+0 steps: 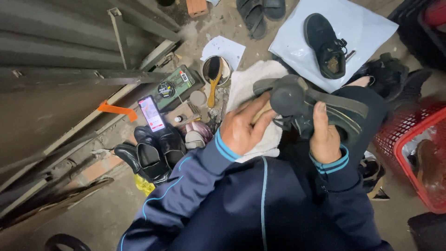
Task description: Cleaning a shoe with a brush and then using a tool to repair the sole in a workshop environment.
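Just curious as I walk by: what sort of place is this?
Probably a makeshift shoe-cleaning or repair spot on bare ground. The hands work on a dark shoe, a brush sits in a tin, and black dress shoes wait alongside.

Red basket [409, 139] cut by edge

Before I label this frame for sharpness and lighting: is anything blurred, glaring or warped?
Head view: light soft and even, no hard shadows; the white sheet under the black shoe is bright but not blown out; the left hand and right hand on the dark shoe look slightly soft; wide-lens bending shows at the metal bars.
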